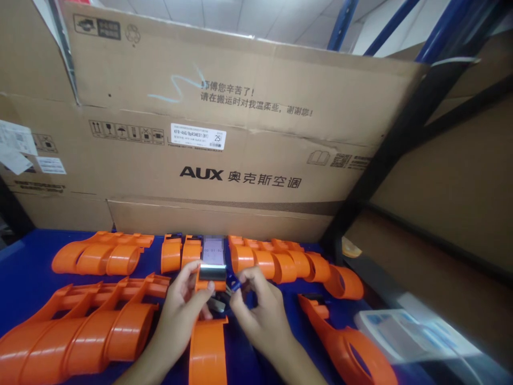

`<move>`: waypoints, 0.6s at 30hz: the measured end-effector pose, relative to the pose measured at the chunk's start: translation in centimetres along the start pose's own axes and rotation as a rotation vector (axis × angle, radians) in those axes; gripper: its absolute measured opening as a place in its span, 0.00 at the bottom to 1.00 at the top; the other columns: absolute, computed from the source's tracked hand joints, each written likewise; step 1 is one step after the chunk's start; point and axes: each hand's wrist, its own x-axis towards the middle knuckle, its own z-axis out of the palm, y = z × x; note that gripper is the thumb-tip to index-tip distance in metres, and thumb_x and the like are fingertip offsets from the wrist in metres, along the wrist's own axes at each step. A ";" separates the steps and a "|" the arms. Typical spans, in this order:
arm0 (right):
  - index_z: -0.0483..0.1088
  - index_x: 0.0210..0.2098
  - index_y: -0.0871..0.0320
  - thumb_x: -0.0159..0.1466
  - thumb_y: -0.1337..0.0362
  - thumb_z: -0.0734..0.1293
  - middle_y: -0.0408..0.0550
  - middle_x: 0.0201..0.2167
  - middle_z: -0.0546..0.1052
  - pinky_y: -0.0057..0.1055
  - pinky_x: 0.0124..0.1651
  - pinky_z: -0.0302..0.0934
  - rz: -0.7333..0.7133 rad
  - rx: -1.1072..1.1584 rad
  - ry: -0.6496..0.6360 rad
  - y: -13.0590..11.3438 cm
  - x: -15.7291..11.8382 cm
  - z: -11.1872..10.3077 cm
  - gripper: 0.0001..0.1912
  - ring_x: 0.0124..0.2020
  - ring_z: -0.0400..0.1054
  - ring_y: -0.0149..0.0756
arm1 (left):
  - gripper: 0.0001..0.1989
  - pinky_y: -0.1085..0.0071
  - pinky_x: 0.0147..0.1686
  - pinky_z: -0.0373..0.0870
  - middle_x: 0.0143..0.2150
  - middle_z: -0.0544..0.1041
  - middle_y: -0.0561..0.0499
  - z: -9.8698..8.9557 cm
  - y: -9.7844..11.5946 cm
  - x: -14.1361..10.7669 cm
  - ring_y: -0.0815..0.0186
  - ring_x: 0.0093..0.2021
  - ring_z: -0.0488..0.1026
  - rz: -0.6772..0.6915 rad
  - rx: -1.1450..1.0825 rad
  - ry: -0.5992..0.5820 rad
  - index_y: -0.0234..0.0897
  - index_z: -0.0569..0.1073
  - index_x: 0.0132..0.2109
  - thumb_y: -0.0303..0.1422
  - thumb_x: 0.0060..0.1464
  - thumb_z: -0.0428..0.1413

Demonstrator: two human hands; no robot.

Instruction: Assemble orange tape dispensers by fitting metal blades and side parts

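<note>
My left hand (186, 297) is closed round the head of an orange tape dispenser (208, 350), whose top carries a black strip with a pale toothed edge. The dispenser's rounded body hangs below, between my forearms. Just right of that head, my right hand (256, 299) pinches a small dark blue part (233, 280) between thumb and fingers. A small grey metallic piece (217, 305) shows under the head; what supports it is hidden. Behind the dispenser head stands a phone-like screen (214, 250) with digits on it.
Rows of orange dispensers stand on the blue surface at the left (92, 331), back left (98, 256) and back right (276, 262). Another dispenser (348, 342) lies at the right near a white box-like object (401, 334). A large cardboard sheet (248, 117) rises behind them.
</note>
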 end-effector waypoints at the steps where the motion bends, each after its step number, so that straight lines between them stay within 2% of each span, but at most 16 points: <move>1: 0.62 0.37 0.53 0.66 0.72 0.62 0.37 0.26 0.69 0.25 0.31 0.59 -0.008 -0.009 -0.025 0.0 0.0 0.1 0.07 0.26 0.66 0.30 | 0.21 0.75 0.24 0.71 0.34 0.76 0.57 0.0 0.0 0.0 0.72 0.22 0.70 0.001 -0.010 0.007 0.44 0.67 0.57 0.39 0.60 0.63; 6: 0.62 0.35 0.53 0.67 0.71 0.62 0.40 0.29 0.70 0.27 0.33 0.59 -0.017 -0.035 -0.103 -0.1 -0.1 0.2 0.06 0.28 0.65 0.32 | 0.23 0.76 0.24 0.72 0.32 0.75 0.59 0.3 0.4 -0.2 0.72 0.23 0.70 0.012 -0.024 0.036 0.45 0.67 0.57 0.38 0.59 0.64; 18: 0.60 0.32 0.54 0.69 0.70 0.62 0.43 0.30 0.68 0.30 0.35 0.56 -0.042 -0.026 -0.157 0.0 0.2 -0.2 0.10 0.31 0.63 0.34 | 0.21 0.78 0.25 0.74 0.42 0.77 0.55 0.5 0.6 -0.9 0.73 0.28 0.71 0.077 -0.014 0.030 0.47 0.68 0.57 0.36 0.60 0.64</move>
